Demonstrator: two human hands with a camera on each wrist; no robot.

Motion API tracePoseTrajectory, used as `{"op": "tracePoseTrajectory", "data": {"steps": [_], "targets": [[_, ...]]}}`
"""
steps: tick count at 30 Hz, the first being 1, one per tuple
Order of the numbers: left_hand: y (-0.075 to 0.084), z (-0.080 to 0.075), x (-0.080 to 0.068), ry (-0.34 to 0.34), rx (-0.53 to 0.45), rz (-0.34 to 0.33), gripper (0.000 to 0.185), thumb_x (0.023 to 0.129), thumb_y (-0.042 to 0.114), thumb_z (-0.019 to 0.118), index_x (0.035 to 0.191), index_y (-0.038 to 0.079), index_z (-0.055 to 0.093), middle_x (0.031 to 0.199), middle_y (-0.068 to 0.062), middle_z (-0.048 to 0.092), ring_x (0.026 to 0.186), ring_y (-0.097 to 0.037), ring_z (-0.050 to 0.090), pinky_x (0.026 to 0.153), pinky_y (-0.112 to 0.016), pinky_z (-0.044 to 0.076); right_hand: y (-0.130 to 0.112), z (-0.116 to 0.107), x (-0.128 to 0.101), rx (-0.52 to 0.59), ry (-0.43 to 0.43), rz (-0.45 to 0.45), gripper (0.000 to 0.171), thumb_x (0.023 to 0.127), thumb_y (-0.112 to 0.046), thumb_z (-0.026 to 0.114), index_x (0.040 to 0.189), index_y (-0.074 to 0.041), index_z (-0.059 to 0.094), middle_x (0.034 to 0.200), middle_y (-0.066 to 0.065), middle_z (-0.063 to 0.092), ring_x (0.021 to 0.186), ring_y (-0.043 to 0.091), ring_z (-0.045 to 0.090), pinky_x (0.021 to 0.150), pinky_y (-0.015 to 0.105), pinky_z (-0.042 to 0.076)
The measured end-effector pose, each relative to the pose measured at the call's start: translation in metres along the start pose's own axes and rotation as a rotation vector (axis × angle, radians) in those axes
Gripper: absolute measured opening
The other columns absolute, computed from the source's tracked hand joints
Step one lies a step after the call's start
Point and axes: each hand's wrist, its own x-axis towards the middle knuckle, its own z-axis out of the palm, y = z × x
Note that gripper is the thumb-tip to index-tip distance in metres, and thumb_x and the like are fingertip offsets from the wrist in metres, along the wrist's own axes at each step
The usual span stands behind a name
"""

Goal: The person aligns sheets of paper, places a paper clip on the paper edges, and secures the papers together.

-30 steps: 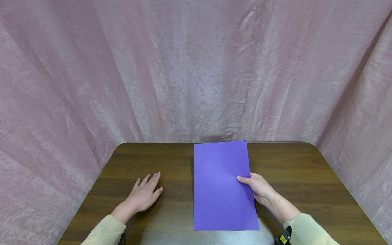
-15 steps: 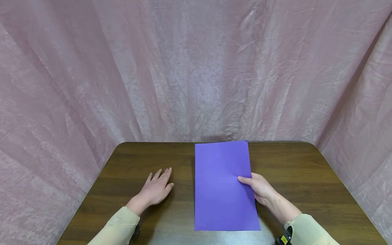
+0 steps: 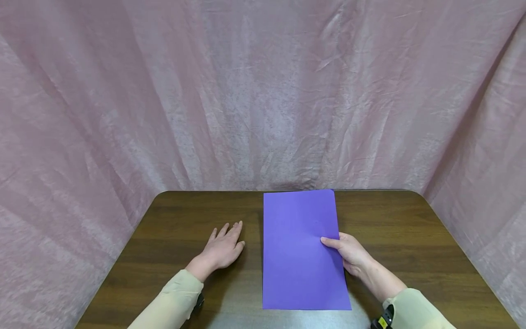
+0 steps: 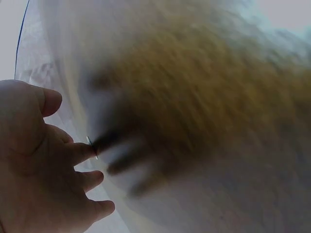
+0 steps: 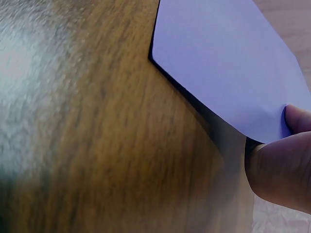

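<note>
A sheet of purple paper point(image 3: 303, 249) lies lengthwise on a dark wood-grain surface point(image 3: 411, 242), a little right of centre, its far edge reaching the back rim of the surface and its near edge close to the person. The person's right hand point(image 3: 349, 253) holds the sheet at the middle of its right-hand edge, the thumb laid on top of the paper and the remaining fingers tucked beneath; that grip is closed on the paper. The right wrist view shows the same hold from below: the thumb tip point(image 5: 297, 118) presses on the purple paper point(image 5: 228, 63), and that edge is raised slightly above the brown grain, casting a narrow shadow along it. The left hand point(image 3: 223, 249) rests palm-down on the bare surface just to the left of the sheet, near its left edge but not touching it, fingers straight, loosely spread and pointing away from the person; its grip is apart and holds nothing. In the left wrist view the left hand point(image 4: 41, 165) appears at the lower left, with the wood beyond it blurred. Both arms wear pale beige sleeves point(image 3: 172, 299). A crumpled pink cloth backdrop point(image 3: 263, 91) hangs behind and to either side of the surface.
</note>
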Motion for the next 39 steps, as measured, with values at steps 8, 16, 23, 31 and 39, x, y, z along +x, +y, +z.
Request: {"op": "tracePoseTrajectory", "data": {"steps": [8, 16, 23, 31, 39], "targets": [[0.006, -0.014, 0.004, 0.08, -0.048, -0.006, 0.061, 0.106, 0.024, 0.05, 0.161, 0.007, 0.031, 0.156, -0.011, 0.046, 0.148, -0.041, 0.031, 0.119, -0.065, 0.016, -0.002, -0.001, 0.001, 0.002, -0.004, 0.004, 0.015, 0.102, -0.014, 0.063, 0.114, -0.006, 0.062, 0.091, 0.006, 0.075, 0.082, 0.02, 0.073, 0.071, 0.036, 0.06], [0.003, -0.02, 0.005, 0.123, -0.085, -0.005, 0.059, 0.105, 0.02, 0.053, 0.159, 0.006, 0.034, 0.149, -0.016, 0.054, 0.142, -0.042, 0.04, 0.118, -0.064, 0.021, -0.003, 0.001, 0.0, -0.008, 0.002, 0.001, 0.018, 0.101, -0.016, 0.064, 0.115, -0.005, 0.063, 0.091, 0.005, 0.075, 0.082, 0.02, 0.073, 0.071, 0.035, 0.06], [-0.003, -0.026, 0.002, 0.129, -0.151, -0.001, 0.055, 0.105, 0.017, 0.056, 0.156, 0.005, 0.04, 0.148, -0.018, 0.054, 0.138, -0.041, 0.046, 0.114, -0.058, 0.034, -0.001, 0.003, -0.003, -0.023, 0.007, 0.0, 0.019, 0.101, -0.016, 0.064, 0.115, -0.003, 0.063, 0.092, 0.006, 0.075, 0.083, 0.02, 0.073, 0.072, 0.036, 0.059], [-0.015, -0.035, 0.02, 0.228, -0.097, 0.016, 0.018, 0.098, 0.015, 0.067, 0.114, 0.01, 0.074, 0.139, -0.019, 0.06, 0.135, -0.042, 0.048, 0.111, -0.058, 0.037, -0.001, 0.001, -0.004, -0.02, 0.012, 0.004, 0.021, 0.101, -0.016, 0.064, 0.118, -0.003, 0.062, 0.093, 0.006, 0.076, 0.083, 0.021, 0.073, 0.072, 0.037, 0.06], [-0.023, -0.032, 0.037, 0.242, -0.092, 0.039, 0.005, 0.093, 0.014, 0.072, 0.098, 0.014, 0.074, 0.125, -0.014, 0.068, 0.141, -0.04, 0.042, 0.12, -0.055, 0.025, 0.002, 0.0, -0.004, -0.02, 0.012, 0.005, 0.023, 0.101, -0.017, 0.064, 0.118, -0.003, 0.061, 0.093, 0.007, 0.075, 0.083, 0.021, 0.073, 0.072, 0.037, 0.06]]}}
